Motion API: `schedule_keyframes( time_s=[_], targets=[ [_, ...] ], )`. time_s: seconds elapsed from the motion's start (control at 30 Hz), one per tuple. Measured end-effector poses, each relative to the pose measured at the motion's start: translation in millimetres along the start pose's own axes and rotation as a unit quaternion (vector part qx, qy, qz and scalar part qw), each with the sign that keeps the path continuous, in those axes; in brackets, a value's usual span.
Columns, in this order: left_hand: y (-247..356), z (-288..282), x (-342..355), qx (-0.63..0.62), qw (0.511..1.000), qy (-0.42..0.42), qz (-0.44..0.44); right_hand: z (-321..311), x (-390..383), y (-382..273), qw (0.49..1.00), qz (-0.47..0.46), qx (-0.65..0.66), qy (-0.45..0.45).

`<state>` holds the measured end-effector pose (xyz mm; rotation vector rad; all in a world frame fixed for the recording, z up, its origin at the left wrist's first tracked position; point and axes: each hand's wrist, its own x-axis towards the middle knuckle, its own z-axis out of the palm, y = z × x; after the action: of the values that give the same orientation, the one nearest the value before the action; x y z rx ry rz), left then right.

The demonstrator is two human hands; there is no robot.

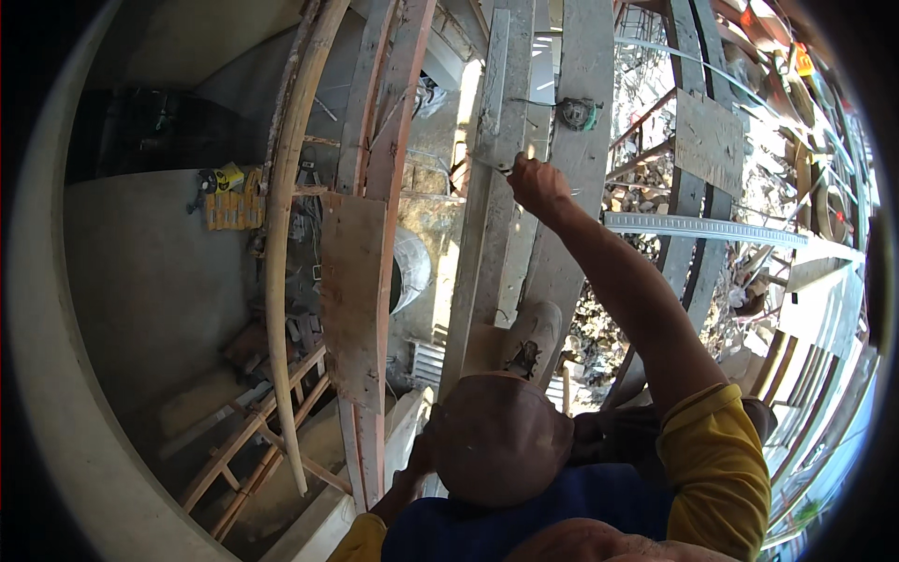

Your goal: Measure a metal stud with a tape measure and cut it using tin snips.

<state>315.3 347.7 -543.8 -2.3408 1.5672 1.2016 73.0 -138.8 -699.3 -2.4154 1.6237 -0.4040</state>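
Note:
My right hand [540,186] reaches forward over the long grey planks [585,56], its fingers closed in a pinch. A thin dark end shows at the fingertips; what it belongs to is too small to name. Farther ahead on the plank lies a small round green-and-grey item [579,113] with a thin dark strand running off its left side. Low in the view, my left hand [421,456] rests beside my bent knee [503,440], its fingers mostly hidden. My light-coloured shoe [536,342] stands on the planks.
Left of the planks are a reddish-edged beam [401,140], a brown board [354,300] and a long wooden pole [278,281]. A perforated metal strip [702,228] crosses on the right above rubble [599,328]. A wooden ladder-like frame [267,440] and yellow item [234,201] sit lower left.

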Motion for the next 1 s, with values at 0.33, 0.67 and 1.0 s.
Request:
schedule_keyframes(
  time_s=[0.33, 0.67, 1.0],
  targets=[
    [2, 0, 7, -0.022, 0.999, 0.005, -0.035, -6, 29, 28, 0.997, -0.037, -0.041, -0.058],
    [1, -7, 23, -0.048, 0.996, 0.001, -0.069, 2, 42, 38, 0.993, -0.083, 0.025, -0.079],
    [8, -17, 51, -0.059, 0.993, -0.011, -0.1, -13, 196, 82, 0.959, 0.247, 0.068, -0.119]
  ],
)
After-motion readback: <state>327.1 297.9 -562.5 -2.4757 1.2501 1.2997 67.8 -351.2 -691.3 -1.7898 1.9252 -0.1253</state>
